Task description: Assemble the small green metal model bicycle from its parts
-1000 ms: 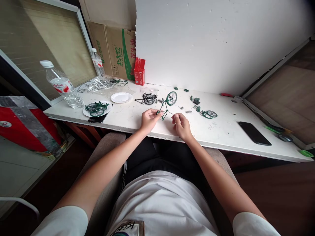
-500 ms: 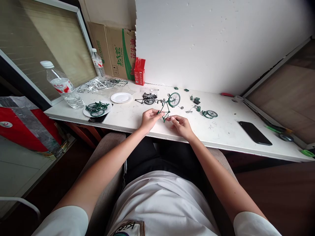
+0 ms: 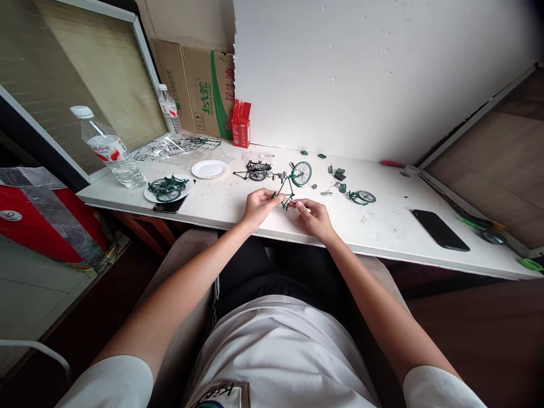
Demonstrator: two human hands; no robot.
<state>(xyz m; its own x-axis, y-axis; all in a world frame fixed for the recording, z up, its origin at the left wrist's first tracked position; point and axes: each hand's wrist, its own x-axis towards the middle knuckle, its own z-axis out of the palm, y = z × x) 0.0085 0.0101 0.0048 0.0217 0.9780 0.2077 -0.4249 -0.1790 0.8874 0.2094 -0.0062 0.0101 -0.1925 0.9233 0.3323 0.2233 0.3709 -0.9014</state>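
Note:
A green model bicycle [image 3: 290, 180], with one spoked wheel on it, is held just over the front part of the white table. My left hand [image 3: 260, 205] is closed, thumb and fingers pinching the frame on its left side. My right hand [image 3: 313, 218] is also closed, its fingertips pressed together close to the lower end of the frame. Whatever sits between those right fingertips is too small to make out. Beyond the hands lie a black model bicycle part [image 3: 256, 170] and a loose green wheel piece [image 3: 361, 196].
Small green pieces [image 3: 339, 174] lie right of the bicycle. On the left are a plate of green parts [image 3: 149, 194], a white plate [image 3: 209, 169], a water bottle [image 3: 111, 148] and plastic wrapping [image 3: 165, 147]. A black phone [image 3: 441, 230] rests at the right; a red box [image 3: 241, 124] stands behind.
My right fingertips have shifted very slightly at the lower end of the bicycle frame. My left hand keeps its hold, nearly unmoved.

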